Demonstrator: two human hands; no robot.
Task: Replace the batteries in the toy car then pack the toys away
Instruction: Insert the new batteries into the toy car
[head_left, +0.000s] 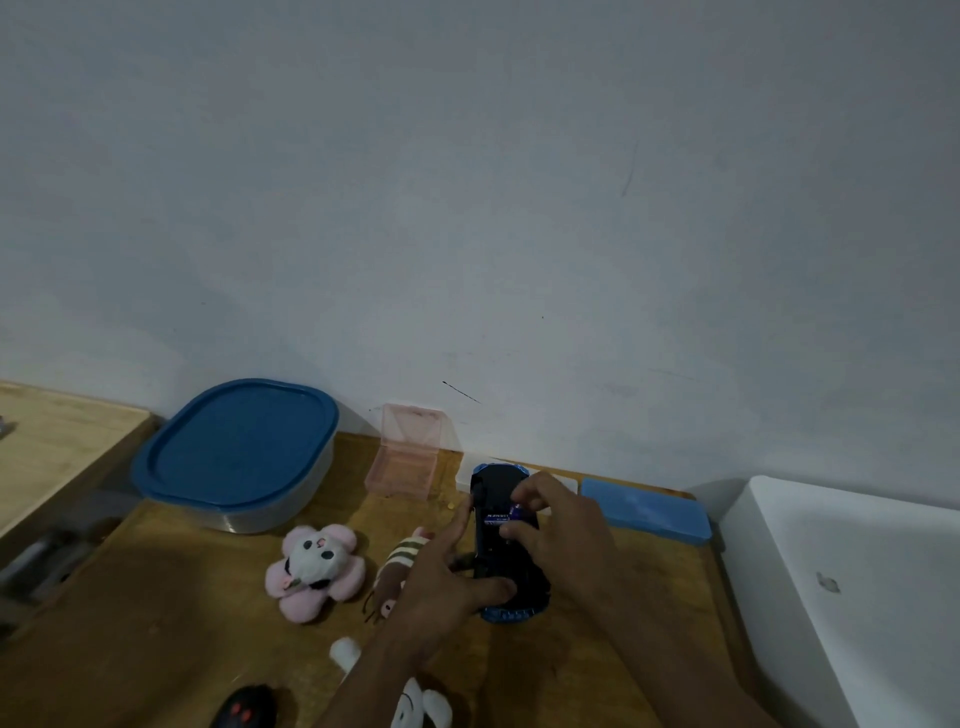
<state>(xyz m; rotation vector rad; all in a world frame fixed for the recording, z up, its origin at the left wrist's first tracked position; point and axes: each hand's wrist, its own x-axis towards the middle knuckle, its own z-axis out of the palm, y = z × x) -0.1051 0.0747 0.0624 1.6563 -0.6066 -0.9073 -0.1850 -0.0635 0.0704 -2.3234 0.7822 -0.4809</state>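
A blue toy car (506, 613) lies upside down on the wooden table (182, 623), its dark underside facing up. My left hand (441, 577) steadies the car from the left, thumb on its near end and a finger along its side. My right hand (550, 525) pinches a battery (497, 516) with a blue and purple label at the open battery bay. A pink flower plush (314, 569), a striped plush (402, 558) and a white plush (421, 701) lie to the left and in front.
A tub with a blue lid (236, 452) stands at the back left. An open pink clear case (405, 457) leans by the wall. A flat blue box (644, 509) lies right of the car. A black remote (247, 709) sits at the near edge. A white surface (857, 597) borders the right.
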